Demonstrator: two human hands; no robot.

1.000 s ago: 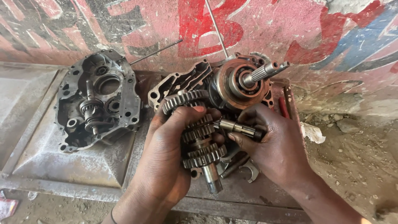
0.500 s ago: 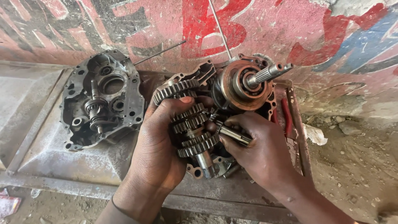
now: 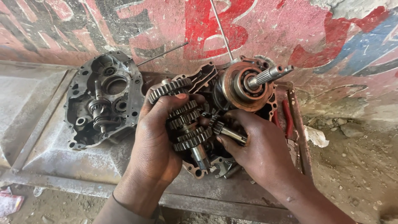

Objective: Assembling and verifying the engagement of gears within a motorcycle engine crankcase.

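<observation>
My left hand [image 3: 155, 141] grips a greasy gear cluster [image 3: 187, 128], a shaft stacked with several toothed gears, its large top gear [image 3: 168, 88] showing above my fingers. My right hand [image 3: 257, 149] pinches a second, thinner gear shaft [image 3: 227, 132] right beside the cluster. Both shafts are held over an open engine crankcase half [image 3: 207, 79]. A rusty round hub with a splined steel shaft [image 3: 255, 81] sticks out of that case at the upper right.
A second grey crankcase half [image 3: 103, 99] with small gears lies to the left on a metal tray [image 3: 45, 149]. Red-handled pliers [image 3: 286, 118] lie at the tray's right side. A painted wall [image 3: 248, 25] stands behind. Sandy ground with stones [image 3: 352, 166] lies to the right.
Both hands have shifted slightly left and up with the shafts. The thin shaft in my right hand has come closer in against the gear cluster.
</observation>
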